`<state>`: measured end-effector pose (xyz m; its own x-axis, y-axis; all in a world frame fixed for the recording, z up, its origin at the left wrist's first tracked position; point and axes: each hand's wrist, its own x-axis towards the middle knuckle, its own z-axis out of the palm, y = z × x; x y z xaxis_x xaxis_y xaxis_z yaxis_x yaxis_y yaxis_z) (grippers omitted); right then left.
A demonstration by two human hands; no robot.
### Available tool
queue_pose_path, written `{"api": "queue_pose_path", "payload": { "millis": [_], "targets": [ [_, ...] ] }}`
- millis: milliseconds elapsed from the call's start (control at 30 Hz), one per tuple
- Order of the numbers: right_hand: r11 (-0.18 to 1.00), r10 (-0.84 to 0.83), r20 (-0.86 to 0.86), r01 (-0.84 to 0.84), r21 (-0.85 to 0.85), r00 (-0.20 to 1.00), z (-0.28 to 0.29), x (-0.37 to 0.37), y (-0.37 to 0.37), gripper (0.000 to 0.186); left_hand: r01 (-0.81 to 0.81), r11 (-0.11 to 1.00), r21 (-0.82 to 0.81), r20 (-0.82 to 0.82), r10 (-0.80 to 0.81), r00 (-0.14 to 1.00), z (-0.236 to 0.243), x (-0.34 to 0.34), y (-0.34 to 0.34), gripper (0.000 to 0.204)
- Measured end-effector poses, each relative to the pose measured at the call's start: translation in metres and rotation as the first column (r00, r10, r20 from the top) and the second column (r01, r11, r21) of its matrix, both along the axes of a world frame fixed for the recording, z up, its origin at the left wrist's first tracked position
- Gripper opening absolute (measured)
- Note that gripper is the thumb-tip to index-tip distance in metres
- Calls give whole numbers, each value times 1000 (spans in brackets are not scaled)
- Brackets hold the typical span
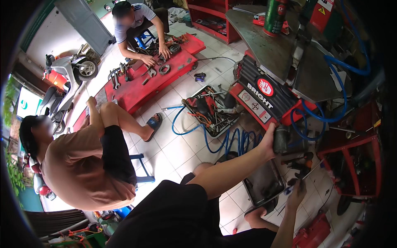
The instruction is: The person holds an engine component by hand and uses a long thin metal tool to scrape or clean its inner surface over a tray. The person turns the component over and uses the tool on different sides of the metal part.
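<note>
My left hand [269,142], at the end of my outstretched arm, is closed around a dark grey cylindrical part [281,139]. That part is against or just in front of the lower edge of a red machine [262,101] with a black ribbed panel; whether it is fixed there I cannot tell. Lower and to the right, my right hand [296,194] is closed on a dark tool with a thin shaft [298,180], its kind unclear. An orange-and-black power tool [304,164] lies just beyond that hand. Below my left forearm sits a black tray [264,182] with a dark, dirty bottom.
A tray of hand tools [211,111] stands on the tiled floor, with a coiled blue air hose [237,140] beside it. At left a person [82,165] sits on a stool. Another person [138,33] handles parts on a red platform [165,76]. A red cart [351,165] stands right.
</note>
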<state>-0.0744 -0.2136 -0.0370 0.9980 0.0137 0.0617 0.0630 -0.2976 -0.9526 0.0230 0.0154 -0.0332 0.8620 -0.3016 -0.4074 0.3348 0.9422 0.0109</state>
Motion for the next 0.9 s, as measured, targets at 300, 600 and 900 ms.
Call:
{"api": "queue_pose_path", "payload": {
  "millis": [300, 600, 900],
  "targets": [
    [879, -219, -484, 386, 279, 847, 20, 13, 26, 35, -110, 993, -40, -76, 107, 991, 2, -1, 6, 46],
    [850, -133, -575, 391, 353, 807, -4, 12, 34, 26, -130, 990, -52, -47, 128, 991, 8, -1, 7, 43],
    [923, 152, -564, 88, 376, 812, -15, 3, 29, 23, -101, 992, -72, -15, 100, 995, -1, 2, 1, 41]
  ]
}}
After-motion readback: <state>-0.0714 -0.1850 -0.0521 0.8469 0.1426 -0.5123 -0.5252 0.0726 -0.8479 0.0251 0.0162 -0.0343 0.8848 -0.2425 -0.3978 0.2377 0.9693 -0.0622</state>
